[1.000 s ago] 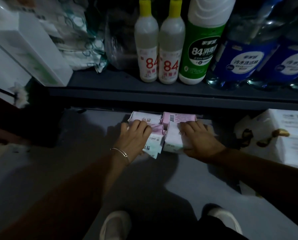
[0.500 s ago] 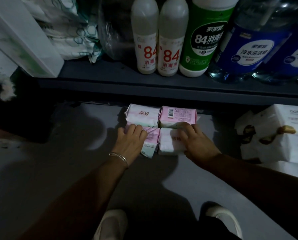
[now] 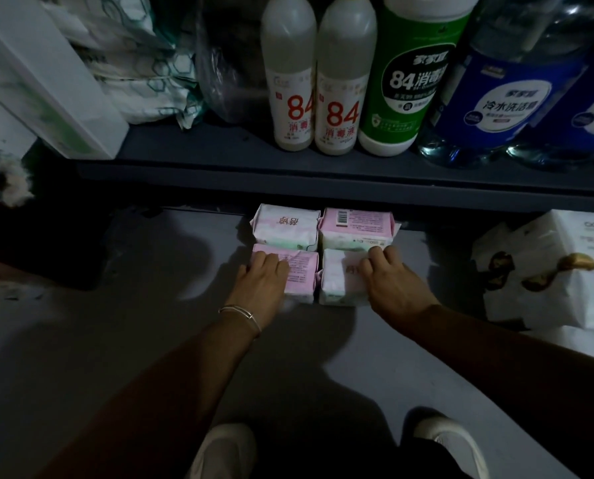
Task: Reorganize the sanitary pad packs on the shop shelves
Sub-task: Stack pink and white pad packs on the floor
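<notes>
Fingers flat, both hands: L hand (image 3: 261, 282) on pink pack (image 3: 299, 275), R hand (image 3: 394, 284) on white pack (image 3: 340, 278).

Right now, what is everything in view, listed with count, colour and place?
sanitary pad packs: four, pink and white, two-by-two block on the lower shelf.
84 bottles: two, white with red print, upper shelf.
green bottle: one, green label, right of them.
blue-label bottles: at least two, clear, upper shelf right.
white box: one, upper shelf left.
patterned packs: count unclear, white and teal, behind the box.
tissue pack: one, white, lower shelf right.
shoes: two, white, bottom edge.
left hand: on front-left pack.
right hand: on front-right pack.
</notes>
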Tool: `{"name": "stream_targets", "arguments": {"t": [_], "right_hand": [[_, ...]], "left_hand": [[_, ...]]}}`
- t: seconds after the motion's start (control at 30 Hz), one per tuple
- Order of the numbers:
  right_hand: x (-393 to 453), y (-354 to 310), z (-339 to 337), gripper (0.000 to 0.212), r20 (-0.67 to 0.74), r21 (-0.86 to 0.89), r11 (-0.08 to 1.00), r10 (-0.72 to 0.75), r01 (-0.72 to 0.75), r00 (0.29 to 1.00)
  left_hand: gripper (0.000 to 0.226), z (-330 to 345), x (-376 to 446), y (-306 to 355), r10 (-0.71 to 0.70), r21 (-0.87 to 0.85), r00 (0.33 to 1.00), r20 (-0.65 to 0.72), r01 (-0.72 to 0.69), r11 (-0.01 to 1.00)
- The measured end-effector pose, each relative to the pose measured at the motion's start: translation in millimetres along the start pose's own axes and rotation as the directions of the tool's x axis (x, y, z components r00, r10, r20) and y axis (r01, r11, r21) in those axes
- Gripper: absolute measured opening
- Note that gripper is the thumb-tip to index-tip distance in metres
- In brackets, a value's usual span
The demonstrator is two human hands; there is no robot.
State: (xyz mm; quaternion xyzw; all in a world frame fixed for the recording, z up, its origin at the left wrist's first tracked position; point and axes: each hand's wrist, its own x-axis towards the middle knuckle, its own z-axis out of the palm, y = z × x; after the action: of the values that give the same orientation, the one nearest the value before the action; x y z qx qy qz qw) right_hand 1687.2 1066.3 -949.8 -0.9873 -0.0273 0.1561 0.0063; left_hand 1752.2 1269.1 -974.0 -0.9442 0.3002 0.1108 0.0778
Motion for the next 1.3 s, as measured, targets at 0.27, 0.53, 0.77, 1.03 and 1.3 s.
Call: {"name": "stream_targets", "arguments": {"t": [0.27,0.53,0.77,1.03,1.3], "right_hand": [[-12,11,-60,0.057,0.057,-0.058,0.997,-0.041,0.044,0.998],[-37,2,-195,0.035,-0.245,-0.008,0.996,-0.085,0.086,0.966],[-73,-13,-344,0.033,-0.509,0.029,0.997,-0.042,0.066,0.860],[-60,-17,-440,0.033,-0.667,0.202,0.974,0.063,0.099,0.742],[6,-23,-492,0.042,-0.474,0.470,0.882,0.212,0.042,0.855]], "left_hand": [[0.049,-64,-9,-7,0.059,0.031,0.995,0.083,-0.062,0.998],[0.030,-214,-21,-16,0.160,-0.160,0.981,-0.111,-0.177,0.971],[0.019,-361,-48,-37,0.145,-0.266,0.894,-0.423,-0.276,0.924],[0.022,-463,-49,-73,0.018,-0.281,0.764,-0.645,-0.259,0.924],[0.031,-495,-4,-123,-0.189,-0.256,0.713,-0.675,0.013,0.967]]}}
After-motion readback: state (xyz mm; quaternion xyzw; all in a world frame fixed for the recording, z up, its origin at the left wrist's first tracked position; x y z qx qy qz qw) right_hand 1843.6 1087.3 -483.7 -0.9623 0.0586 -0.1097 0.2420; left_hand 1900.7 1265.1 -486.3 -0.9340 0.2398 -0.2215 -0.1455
